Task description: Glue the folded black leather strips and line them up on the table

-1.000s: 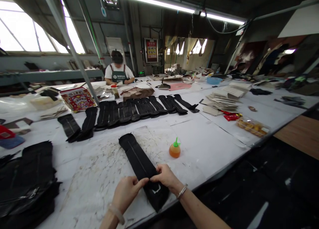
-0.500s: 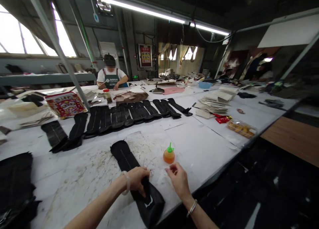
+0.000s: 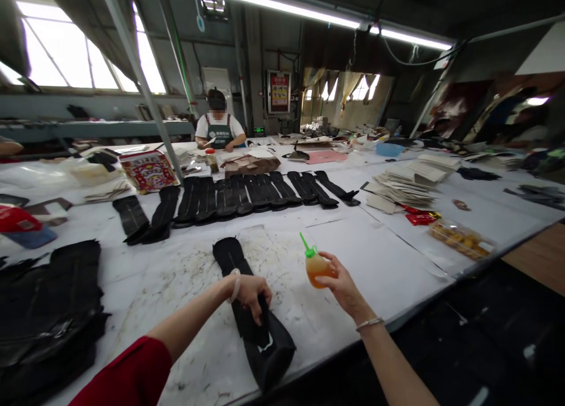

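A long black piece with a seam down its middle, like a boot shaft (image 3: 272,359), lies on the white table in front of me. My left hand (image 3: 252,293) is closed on it, pinching a fold near its middle, and a small white mark shows just below the fingers. My right hand (image 3: 342,281) grips a round squeeze bottle (image 3: 316,269) of orange liquid, with its green nozzle tilted up and to the left. The bottle is off the table, to the right of the black piece.
A row of similar black pieces (image 3: 247,194) lies across the table. More black pieces are stacked (image 3: 57,312) at left. Pale sheets (image 3: 399,188) and a clear box of yellowish food (image 3: 461,239) are at right. A person in an apron (image 3: 219,129) sits opposite.
My right hand has taken hold of the squeeze bottle and lifted and tilted it. My left hand keeps its hold on the black piece. The view has swung left.
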Demonstrator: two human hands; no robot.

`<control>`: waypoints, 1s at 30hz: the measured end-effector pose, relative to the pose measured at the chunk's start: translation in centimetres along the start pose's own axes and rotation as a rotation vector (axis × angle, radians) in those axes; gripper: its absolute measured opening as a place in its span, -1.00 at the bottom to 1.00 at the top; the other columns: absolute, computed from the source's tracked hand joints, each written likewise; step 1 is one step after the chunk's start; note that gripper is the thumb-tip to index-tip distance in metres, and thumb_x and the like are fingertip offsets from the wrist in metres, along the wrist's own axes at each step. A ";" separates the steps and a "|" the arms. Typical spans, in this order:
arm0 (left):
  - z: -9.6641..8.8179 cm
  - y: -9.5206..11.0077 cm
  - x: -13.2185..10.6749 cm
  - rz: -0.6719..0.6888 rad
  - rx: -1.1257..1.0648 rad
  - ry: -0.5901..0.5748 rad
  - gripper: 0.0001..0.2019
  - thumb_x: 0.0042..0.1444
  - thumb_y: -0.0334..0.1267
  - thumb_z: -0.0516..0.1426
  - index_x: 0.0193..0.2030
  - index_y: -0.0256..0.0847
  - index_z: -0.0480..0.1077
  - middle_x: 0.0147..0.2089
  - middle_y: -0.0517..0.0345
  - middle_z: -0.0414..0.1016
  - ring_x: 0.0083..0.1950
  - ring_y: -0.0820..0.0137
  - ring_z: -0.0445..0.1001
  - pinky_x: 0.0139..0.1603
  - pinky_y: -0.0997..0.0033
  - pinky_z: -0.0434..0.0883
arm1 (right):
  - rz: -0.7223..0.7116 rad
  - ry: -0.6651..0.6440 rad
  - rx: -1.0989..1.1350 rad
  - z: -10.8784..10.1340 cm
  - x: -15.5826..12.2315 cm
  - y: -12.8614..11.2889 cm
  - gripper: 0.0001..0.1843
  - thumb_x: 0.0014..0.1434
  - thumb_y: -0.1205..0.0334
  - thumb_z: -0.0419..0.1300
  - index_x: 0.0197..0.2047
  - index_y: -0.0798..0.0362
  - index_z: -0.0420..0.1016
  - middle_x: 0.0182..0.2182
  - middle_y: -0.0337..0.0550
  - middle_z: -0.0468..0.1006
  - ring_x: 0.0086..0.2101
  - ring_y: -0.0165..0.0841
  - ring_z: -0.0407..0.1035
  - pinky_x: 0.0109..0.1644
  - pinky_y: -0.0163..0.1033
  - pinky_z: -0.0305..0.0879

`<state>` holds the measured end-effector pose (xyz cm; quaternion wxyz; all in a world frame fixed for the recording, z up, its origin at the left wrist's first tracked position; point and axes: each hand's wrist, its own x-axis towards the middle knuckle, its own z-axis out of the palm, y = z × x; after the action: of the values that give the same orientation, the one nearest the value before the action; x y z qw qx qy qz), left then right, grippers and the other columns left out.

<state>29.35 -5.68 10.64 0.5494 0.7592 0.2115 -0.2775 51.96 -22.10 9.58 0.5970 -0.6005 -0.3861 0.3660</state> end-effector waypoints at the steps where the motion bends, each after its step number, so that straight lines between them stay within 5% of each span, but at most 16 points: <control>1: -0.4 0.3 -0.5 0.012 -0.016 -0.017 -0.59 -0.55 -0.07 0.43 -0.53 -0.16 0.43 -0.66 0.32 0.33 -0.65 0.53 0.14 -0.66 0.48 0.10 | 0.025 -0.010 0.178 -0.5 -0.3 -1.0 -0.30 -0.09 0.21 0.33 0.15 -0.08 0.28 -0.13 -0.18 0.53 -0.16 -0.25 0.44 -0.07 -0.12 0.38; 4: -1.2 1.1 -2.1 0.048 -0.033 -0.053 -0.60 -0.53 -0.09 0.44 -0.51 -0.17 0.46 -0.63 0.30 0.37 -0.64 0.52 0.16 -0.66 0.47 0.10 | 0.040 0.199 0.693 -1.6 -1.0 -3.3 -0.51 0.00 0.00 0.34 0.00 -0.11 0.42 -0.13 -0.19 0.54 -0.20 -0.29 0.46 -0.15 -0.17 0.43; 7: -1.7 1.7 -3.1 0.065 -0.022 -0.089 -0.62 -0.50 -0.10 0.44 -0.50 -0.16 0.47 -0.64 0.30 0.37 -0.64 0.52 0.15 -0.67 0.48 0.10 | 0.031 0.338 0.910 -1.7 -1.4 -4.2 -0.59 0.03 -0.14 0.31 -0.12 -0.13 0.48 -0.17 -0.23 0.53 -0.21 -0.31 0.47 -0.15 -0.16 0.46; 18: -2.1 1.9 -3.7 0.075 -0.040 -0.165 -0.65 -0.53 -0.16 0.45 -0.53 -0.17 0.49 -0.66 0.25 0.38 -0.68 0.52 0.15 -0.74 0.50 0.07 | 0.095 -0.023 0.498 3.6 -2.6 -4.6 -0.30 -0.23 0.06 0.51 0.02 -0.07 0.46 -0.14 -0.14 0.52 -0.21 -0.22 0.43 -0.15 -0.10 0.45; 30: -2.2 2.3 -3.8 0.079 -0.042 -0.181 -0.71 -0.46 -0.20 0.42 -0.59 -0.15 0.44 -0.69 0.28 0.33 -0.68 0.51 0.11 -0.73 0.49 0.05 | -0.073 -0.209 0.194 5.4 -0.5 -5.3 -0.28 -0.17 0.25 0.47 0.11 -0.09 0.44 -0.02 -0.20 0.49 -0.11 -0.24 0.38 0.00 -0.19 0.33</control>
<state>28.34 -4.31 15.30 0.5924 0.7272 0.1368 -0.3186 46.77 -20.28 14.80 0.6217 -0.4841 -0.4304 0.4402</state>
